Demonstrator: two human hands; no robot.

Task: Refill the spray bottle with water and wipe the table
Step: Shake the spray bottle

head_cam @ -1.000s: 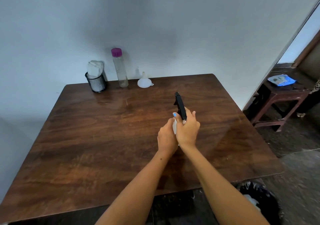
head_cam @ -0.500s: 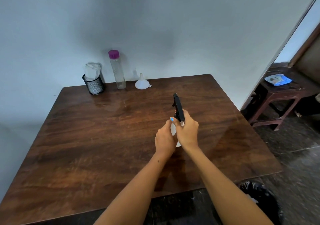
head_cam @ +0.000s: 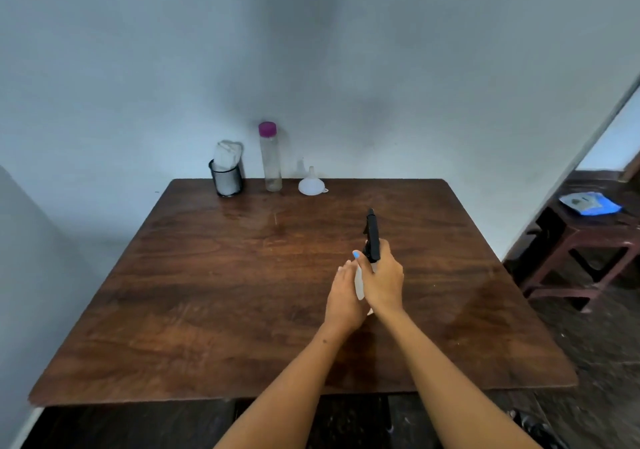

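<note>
Both hands meet mid-table — right hand (head_cam: 382,280) fingers clenching the spray head (head_cam: 372,235), left hand (head_cam: 344,298) cupping the bottle (head_cam: 359,284).

Brown wooden table (head_cam: 214,310) bearing mesh cup (head_cam: 225,181), purple-capped bottle (head_cam: 270,157), funnel (head_cam: 311,183).

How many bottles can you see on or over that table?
2. A tall clear bottle with a purple cap stands at the table's far edge, between the mesh cup and the funnel. The spray bottle is gripped by both hands mid-table. None seems hidden.
</note>
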